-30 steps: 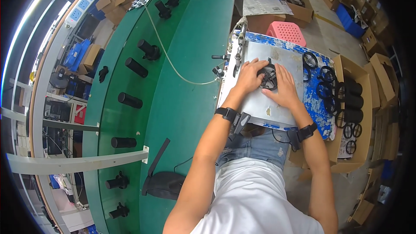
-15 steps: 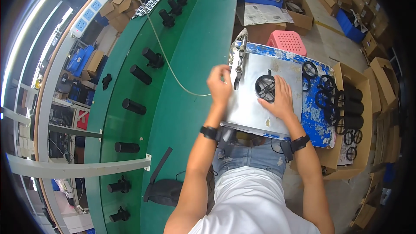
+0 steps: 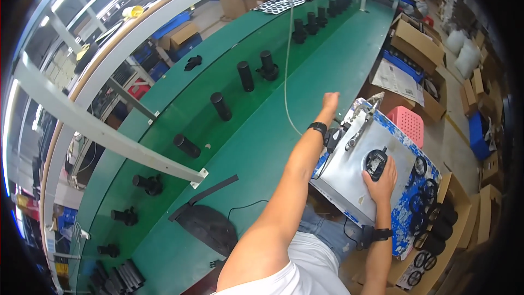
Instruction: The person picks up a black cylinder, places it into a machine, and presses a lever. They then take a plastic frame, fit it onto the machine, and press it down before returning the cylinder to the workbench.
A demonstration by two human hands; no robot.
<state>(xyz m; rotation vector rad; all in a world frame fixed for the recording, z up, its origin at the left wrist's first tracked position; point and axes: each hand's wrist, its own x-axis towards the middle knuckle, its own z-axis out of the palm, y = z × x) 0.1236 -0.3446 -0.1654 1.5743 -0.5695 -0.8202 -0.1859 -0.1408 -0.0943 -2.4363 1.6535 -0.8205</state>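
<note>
Green bench [image 3: 338, 65] beneath the far-outstretched left hand [image 3: 331, 100]

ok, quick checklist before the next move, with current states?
1. Black round part lying on the metal plate: ok.
2. Right hand at that part: ok, against its near right edge.
3. Left hand over the plate: not ok, it's out past the far left edge.
4. Left hand empty: cannot tell, palm side hidden.
5. Loose black wheels off the plate: ok, right of it.
</note>
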